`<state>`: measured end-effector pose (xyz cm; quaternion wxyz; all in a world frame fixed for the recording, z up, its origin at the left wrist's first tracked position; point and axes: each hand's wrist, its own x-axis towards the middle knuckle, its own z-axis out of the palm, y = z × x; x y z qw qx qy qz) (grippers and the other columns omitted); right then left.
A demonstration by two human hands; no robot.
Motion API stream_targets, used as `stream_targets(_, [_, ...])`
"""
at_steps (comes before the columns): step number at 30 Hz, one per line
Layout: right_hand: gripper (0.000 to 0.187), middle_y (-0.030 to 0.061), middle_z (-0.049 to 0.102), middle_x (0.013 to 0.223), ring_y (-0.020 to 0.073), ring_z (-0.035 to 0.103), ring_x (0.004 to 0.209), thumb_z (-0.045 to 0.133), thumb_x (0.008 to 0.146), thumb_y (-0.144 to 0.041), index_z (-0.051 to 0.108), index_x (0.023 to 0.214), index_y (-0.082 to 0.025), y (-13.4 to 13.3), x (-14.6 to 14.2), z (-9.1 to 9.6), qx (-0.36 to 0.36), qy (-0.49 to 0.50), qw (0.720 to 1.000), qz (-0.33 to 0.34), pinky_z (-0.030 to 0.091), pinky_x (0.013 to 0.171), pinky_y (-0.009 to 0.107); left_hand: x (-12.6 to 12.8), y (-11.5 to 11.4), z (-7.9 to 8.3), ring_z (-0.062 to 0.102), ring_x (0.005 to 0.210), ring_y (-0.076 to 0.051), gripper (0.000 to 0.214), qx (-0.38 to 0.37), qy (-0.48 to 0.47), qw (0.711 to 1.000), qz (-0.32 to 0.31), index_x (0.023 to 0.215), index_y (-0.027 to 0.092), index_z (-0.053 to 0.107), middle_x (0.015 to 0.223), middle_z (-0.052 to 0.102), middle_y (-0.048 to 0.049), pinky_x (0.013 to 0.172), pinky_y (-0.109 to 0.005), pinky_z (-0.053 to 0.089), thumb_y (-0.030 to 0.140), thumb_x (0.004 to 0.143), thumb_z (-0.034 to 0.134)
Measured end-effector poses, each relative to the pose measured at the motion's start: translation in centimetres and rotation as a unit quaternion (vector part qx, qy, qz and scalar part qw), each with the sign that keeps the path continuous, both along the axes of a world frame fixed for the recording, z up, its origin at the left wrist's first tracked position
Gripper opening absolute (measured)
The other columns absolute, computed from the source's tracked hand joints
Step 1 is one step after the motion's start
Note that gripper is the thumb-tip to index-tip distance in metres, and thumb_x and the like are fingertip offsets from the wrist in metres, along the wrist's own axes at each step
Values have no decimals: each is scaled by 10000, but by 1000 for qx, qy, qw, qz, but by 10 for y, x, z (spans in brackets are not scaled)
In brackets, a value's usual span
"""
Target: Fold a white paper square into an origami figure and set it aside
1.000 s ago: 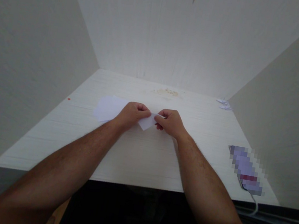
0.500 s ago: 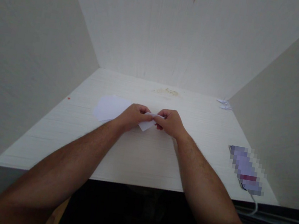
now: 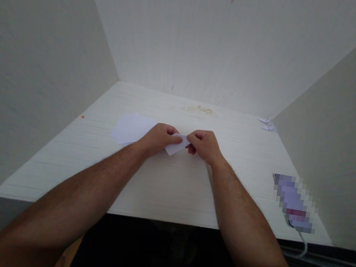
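Observation:
A small folded piece of white paper [image 3: 174,148] is pinched between both hands just above the white desk [image 3: 162,185]. My left hand [image 3: 157,138] grips its left side with curled fingers. Pressed close against it, my right hand [image 3: 204,144] pinches the paper's right side, fingers closed. Only the lower corner of the fold shows between the hands. A small stack of white paper sheets [image 3: 130,128] lies flat on the desk just left of my left hand.
Walls enclose the desk on the left, back and right. A blurred-out phone-like object [image 3: 292,202] with a white cable lies at the right front. Small folded paper figures [image 3: 267,124] sit in the far right corner. A yellowish stain [image 3: 200,109] marks the desk's back.
The hands have drawn slightly closer together on the folded paper, and my right thumb has shifted a little left. Nothing else has moved.

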<state>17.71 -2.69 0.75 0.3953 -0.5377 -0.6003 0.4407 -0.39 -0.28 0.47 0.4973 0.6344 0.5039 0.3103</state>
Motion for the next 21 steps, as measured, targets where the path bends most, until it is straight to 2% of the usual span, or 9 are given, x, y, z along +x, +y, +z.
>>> stream_targets(9, [182, 14, 630, 518, 82, 549, 420, 579, 772, -225, 628, 614, -151, -1, -1, 3, -12, -4, 1000, -1, 428, 404, 171, -1, 2, -5, 531, 508, -119, 212, 0, 0, 1000, -4, 707, 153, 665, 595, 623, -11, 477, -241, 362, 350, 652, 720])
stream_targets(21, [129, -3, 621, 517, 78, 568, 458, 594, 774, -218, 659, 690, -145, 0, 1, 1, 31, -53, 998, 16, 411, 436, 162, -1, 0, -1, 522, 505, -110, 200, -16, -13, 1000, -17, 714, 154, 671, 600, 619, -6, 476, -236, 359, 320, 629, 741])
